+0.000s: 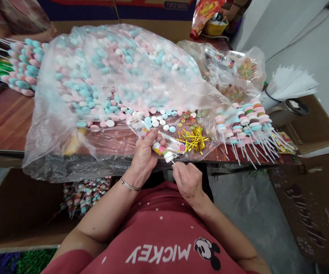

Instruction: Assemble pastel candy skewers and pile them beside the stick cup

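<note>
My left hand (pixel 145 150) is closed around a candy skewer in a clear printed sleeve (pixel 164 145), held at the table's front edge. My right hand (pixel 187 179) sits just below it, fingers pinched on the white stick end (pixel 172 161) poking from the sleeve. A pile of gold twist ties (pixel 194 139) lies just right of the sleeve. Loose pink, blue and white round candies (pixel 153 121) are spread on clear plastic behind my hands.
A big clear bag of pastel candies (pixel 118 68) covers the wooden table (pixel 4 121). Finished candy skewers (pixel 247 121) lie at the right, more (pixel 24 64) at the far left. White sticks stand in a cup (pixel 287 85). A box of wrapped skewers (pixel 84 194) sits under the table.
</note>
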`<state>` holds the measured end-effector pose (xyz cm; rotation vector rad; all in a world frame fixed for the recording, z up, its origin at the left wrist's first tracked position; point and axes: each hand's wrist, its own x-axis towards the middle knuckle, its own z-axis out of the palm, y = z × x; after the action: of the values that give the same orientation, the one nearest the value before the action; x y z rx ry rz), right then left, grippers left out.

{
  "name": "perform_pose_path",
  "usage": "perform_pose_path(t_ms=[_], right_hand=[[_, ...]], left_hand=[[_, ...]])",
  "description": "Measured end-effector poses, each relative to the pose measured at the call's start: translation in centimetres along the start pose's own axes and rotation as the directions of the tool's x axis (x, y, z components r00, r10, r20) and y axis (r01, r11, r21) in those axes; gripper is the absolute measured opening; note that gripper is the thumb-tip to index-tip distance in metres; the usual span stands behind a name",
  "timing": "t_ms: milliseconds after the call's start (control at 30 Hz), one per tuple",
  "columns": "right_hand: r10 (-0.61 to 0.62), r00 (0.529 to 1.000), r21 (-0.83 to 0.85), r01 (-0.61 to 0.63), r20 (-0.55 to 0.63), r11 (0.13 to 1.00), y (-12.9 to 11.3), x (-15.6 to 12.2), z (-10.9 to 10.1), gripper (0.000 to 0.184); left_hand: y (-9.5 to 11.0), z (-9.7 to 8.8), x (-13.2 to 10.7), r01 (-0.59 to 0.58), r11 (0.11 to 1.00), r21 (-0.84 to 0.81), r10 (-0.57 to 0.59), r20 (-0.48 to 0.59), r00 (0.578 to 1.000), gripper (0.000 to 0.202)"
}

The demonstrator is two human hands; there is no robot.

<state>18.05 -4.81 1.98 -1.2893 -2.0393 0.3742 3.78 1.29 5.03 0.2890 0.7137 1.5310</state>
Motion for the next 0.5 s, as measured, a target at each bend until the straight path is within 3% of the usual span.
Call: perform_pose_path(t_ms=[133,267,333,400,433,500], right_hand=[[-0.256,0.964,-0.314,0.221,-0.072,0.923,0.2,-0.2,0.6,0.032],[-0.237,0.971,-0.325,0.213,-0.037,0.921,0.0,-0.3,0.9,0.032],[-0.138,0.990,-0.211,0.135,-0.001,0.968,-0.1,-0.3,1.0,0.033],[0.017,0.998,0.027,-0.019,0.064,0.999,-0.1,-0.2,1.3,0.033],[0.109,0.987,0.188,-0.129,0.114,0.974,-0.1,-0.2,1.5,0.033],[0.271,0.931,0.498,-0.361,0.246,0.788,-0.1,0.0,1.8,0.034]], left_hand=[[-0.3,-0.1,-0.4,0.023,1.000,0.020,-0.021,-0.091,0.996,0.029],[-1.3,0.0,-1.1,0.033,0.999,0.030,-0.031,-0.091,0.995,0.029],[-1.9,0.1,-1.5,0.035,0.998,0.044,-0.031,-0.085,0.996,0.031],[-2.5,0.3,-2.0,0.053,0.996,0.070,-0.049,-0.059,0.997,0.033],[-2.8,0.3,-2.4,0.058,0.995,0.081,-0.054,-0.045,0.998,0.034],[-3.3,0.4,-3.1,0.060,0.994,0.094,-0.057,-0.035,0.998,0.035]])
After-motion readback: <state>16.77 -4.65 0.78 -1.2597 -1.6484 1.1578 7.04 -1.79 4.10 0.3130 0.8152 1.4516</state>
